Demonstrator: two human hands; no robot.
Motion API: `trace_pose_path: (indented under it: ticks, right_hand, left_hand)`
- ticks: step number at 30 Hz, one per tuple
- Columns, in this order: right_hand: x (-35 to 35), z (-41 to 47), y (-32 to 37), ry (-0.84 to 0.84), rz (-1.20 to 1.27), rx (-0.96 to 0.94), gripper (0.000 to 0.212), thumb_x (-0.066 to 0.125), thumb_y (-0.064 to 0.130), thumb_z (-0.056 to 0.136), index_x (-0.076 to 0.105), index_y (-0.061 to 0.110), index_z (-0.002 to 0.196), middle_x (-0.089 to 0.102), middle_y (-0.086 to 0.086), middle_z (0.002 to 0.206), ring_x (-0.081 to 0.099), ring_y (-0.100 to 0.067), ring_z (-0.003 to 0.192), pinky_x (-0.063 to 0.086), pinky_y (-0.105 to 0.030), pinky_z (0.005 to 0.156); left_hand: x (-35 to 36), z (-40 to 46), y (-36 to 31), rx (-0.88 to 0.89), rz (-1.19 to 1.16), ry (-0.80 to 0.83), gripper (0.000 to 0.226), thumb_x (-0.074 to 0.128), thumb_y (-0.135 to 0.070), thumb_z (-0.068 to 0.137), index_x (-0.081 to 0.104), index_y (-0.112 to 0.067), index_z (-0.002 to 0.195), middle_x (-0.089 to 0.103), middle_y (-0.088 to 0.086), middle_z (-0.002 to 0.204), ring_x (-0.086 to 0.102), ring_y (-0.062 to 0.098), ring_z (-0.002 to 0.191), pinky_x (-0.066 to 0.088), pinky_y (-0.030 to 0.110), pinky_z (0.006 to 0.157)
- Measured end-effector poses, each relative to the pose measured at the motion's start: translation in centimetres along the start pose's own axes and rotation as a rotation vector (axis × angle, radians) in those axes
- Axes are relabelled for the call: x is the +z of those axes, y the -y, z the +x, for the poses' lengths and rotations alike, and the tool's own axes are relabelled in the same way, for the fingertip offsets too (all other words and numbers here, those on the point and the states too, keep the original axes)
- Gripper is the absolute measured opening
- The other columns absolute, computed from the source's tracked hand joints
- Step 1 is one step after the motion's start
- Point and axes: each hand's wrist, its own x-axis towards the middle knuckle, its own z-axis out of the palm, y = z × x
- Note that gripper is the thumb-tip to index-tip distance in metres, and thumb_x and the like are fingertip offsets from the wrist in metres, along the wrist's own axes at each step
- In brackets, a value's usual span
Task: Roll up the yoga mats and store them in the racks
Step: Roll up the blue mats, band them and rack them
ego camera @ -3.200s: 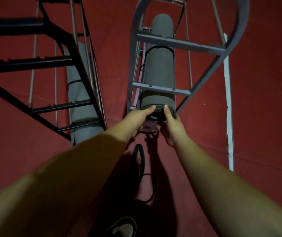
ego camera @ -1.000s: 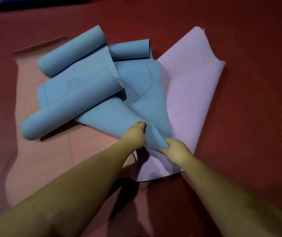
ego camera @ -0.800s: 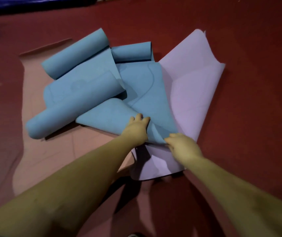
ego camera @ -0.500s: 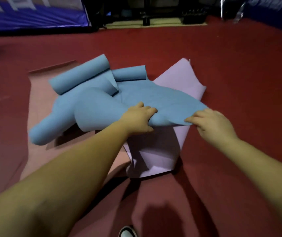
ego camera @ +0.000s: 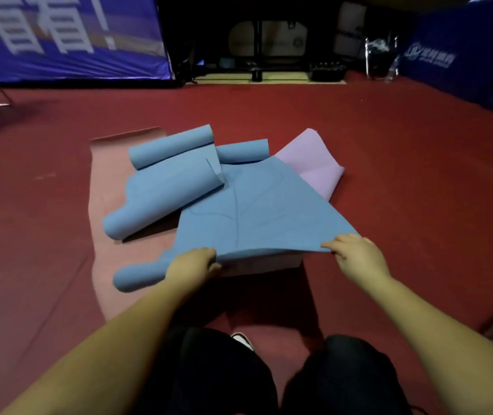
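Note:
A blue yoga mat (ego camera: 257, 211) is lifted by its near edge off the red floor. My left hand (ego camera: 193, 263) grips that edge at its left end, and my right hand (ego camera: 356, 254) grips it at the right corner. Behind it lie more blue mats (ego camera: 167, 187), loosely curled at their ends. A lilac mat (ego camera: 314, 163) lies under the lifted one, showing at the far right. A pink mat (ego camera: 107, 211) lies flat beneath the pile on the left. No rack is in sight.
Red carpet floor (ego camera: 418, 190) stretches all around. A blue banner (ego camera: 65, 37) stands at the back left and a blue barrier (ego camera: 466, 55) at the back right. Dark equipment (ego camera: 266, 49) sits between them. My dark-clad knees (ego camera: 272, 372) fill the bottom.
I went from pushing a grey rolled mat into a rack to the mat pile. Both hands took the blue mat's near edge, pulled it up and toward me, and spread apart.

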Motion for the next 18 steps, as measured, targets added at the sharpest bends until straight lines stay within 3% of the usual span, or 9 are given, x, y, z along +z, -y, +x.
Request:
trace_pose_path:
  ticks: [4, 6, 8, 10, 12, 14, 18]
  right_hand:
    - [-5.9, 2.3, 1.1, -0.148, 0.020, 0.053, 0.038, 0.053, 0.009, 0.070, 0.079, 0.017, 0.097, 0.072, -0.004, 0.085, 0.065, -0.033, 0.074, 0.056, -0.039, 0.061]
    - [-7.8, 1.4, 1.5, -0.175, -0.013, 0.000, 0.039, 0.051, 0.009, 0.072, 0.079, 0.014, 0.098, 0.072, -0.006, 0.084, 0.064, -0.034, 0.072, 0.056, -0.040, 0.062]
    - [-7.6, -1.3, 2.0, -0.088, -0.010, -0.045, 0.035, 0.058, 0.004, 0.073, 0.079, 0.015, 0.098, 0.071, -0.005, 0.086, 0.066, -0.034, 0.078, 0.057, -0.042, 0.065]
    - [-5.5, -4.7, 3.0, 0.121, 0.036, -0.017, 0.039, 0.070, -0.005, 0.072, 0.078, 0.019, 0.102, 0.071, -0.002, 0.092, 0.067, -0.032, 0.089, 0.057, -0.041, 0.070]
    - [-4.3, -7.1, 3.8, 0.302, 0.084, 0.070, 0.042, 0.068, -0.003, 0.079, 0.076, 0.024, 0.109, 0.070, 0.003, 0.101, 0.063, -0.028, 0.101, 0.054, -0.037, 0.076]
    - [-4.7, -7.4, 4.0, 0.302, 0.100, 0.105, 0.041, 0.066, -0.002, 0.081, 0.076, 0.024, 0.111, 0.070, 0.003, 0.103, 0.061, -0.026, 0.104, 0.051, -0.035, 0.077]
    - [-8.7, -6.1, 3.7, 0.143, 0.091, 0.014, 0.038, 0.072, -0.008, 0.071, 0.080, 0.017, 0.099, 0.072, -0.001, 0.090, 0.067, -0.029, 0.087, 0.054, -0.037, 0.070]
  left_hand:
    - [-5.2, -3.5, 0.1, 0.252, 0.065, -0.416, 0.022, 0.058, -0.030, 0.092, 0.052, -0.013, 0.079, 0.059, 0.009, 0.080, 0.059, 0.034, 0.078, 0.035, 0.036, 0.055]
    - [-6.6, -5.9, 0.4, 0.310, 0.075, -0.513, 0.024, 0.058, -0.032, 0.088, 0.048, -0.015, 0.074, 0.055, 0.007, 0.072, 0.058, 0.032, 0.068, 0.031, 0.033, 0.051]
    - [-5.5, -8.3, 0.4, 0.323, 0.033, -0.418, 0.031, 0.046, -0.041, 0.095, 0.049, -0.015, 0.079, 0.058, 0.007, 0.080, 0.059, 0.032, 0.076, 0.032, 0.034, 0.055]
    - [-3.3, -10.0, 0.5, 0.278, 0.047, -0.205, 0.034, 0.039, -0.044, 0.102, 0.051, -0.015, 0.091, 0.059, 0.007, 0.095, 0.058, 0.030, 0.091, 0.037, 0.038, 0.065]
    - [-2.0, -10.4, 0.1, 0.234, 0.067, -0.093, 0.031, 0.039, -0.042, 0.104, 0.051, -0.014, 0.097, 0.059, 0.007, 0.103, 0.056, 0.030, 0.100, 0.039, 0.040, 0.072]
    - [-2.1, -10.6, -0.6, 0.207, 0.042, -0.071, 0.030, 0.038, -0.041, 0.105, 0.050, -0.015, 0.098, 0.059, 0.007, 0.106, 0.056, 0.029, 0.102, 0.039, 0.039, 0.074]
    - [-3.5, -12.0, -1.3, 0.243, -0.028, -0.074, 0.027, 0.039, -0.041, 0.104, 0.038, -0.021, 0.087, 0.060, 0.009, 0.102, 0.057, 0.031, 0.098, 0.035, 0.038, 0.072]
